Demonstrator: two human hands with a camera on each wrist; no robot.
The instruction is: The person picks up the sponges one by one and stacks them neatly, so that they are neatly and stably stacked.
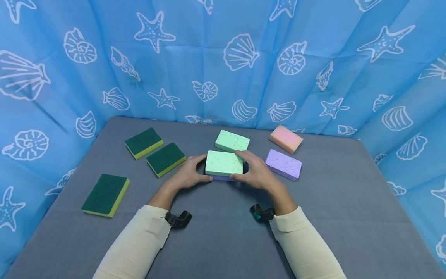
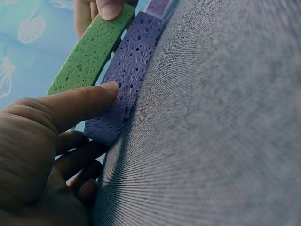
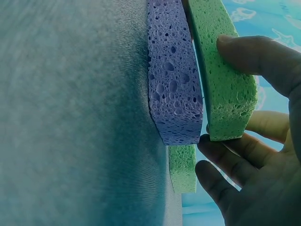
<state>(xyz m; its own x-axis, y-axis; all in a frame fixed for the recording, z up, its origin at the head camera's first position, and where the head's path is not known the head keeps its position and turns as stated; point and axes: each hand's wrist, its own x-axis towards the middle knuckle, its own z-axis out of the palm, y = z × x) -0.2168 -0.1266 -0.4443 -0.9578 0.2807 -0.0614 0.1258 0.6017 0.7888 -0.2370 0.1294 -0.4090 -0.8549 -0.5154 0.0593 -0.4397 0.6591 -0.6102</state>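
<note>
A light green sponge (image 1: 223,162) lies just over a purple sponge (image 2: 134,56), the two flat sides facing with a thin gap visible between them in both wrist views. My right hand (image 1: 258,173) grips the green one, thumb on its front side and fingers behind. Around the left end of the purple one, my left hand (image 1: 188,173) has its thumb on the front side and fingers at the back. The purple sponge rests on the grey cloth. Right behind the pair is a second light green sponge (image 1: 232,140), partly hidden by the held one.
To the left lie three green-and-yellow scrub sponges, one nearer (image 1: 105,195), one in between (image 1: 166,159) and one farther back (image 1: 143,142). On the right are another purple sponge (image 1: 283,164) and a pink-orange sponge (image 1: 286,138). A blue shell-print curtain (image 1: 223,89) surrounds the grey table (image 1: 223,240).
</note>
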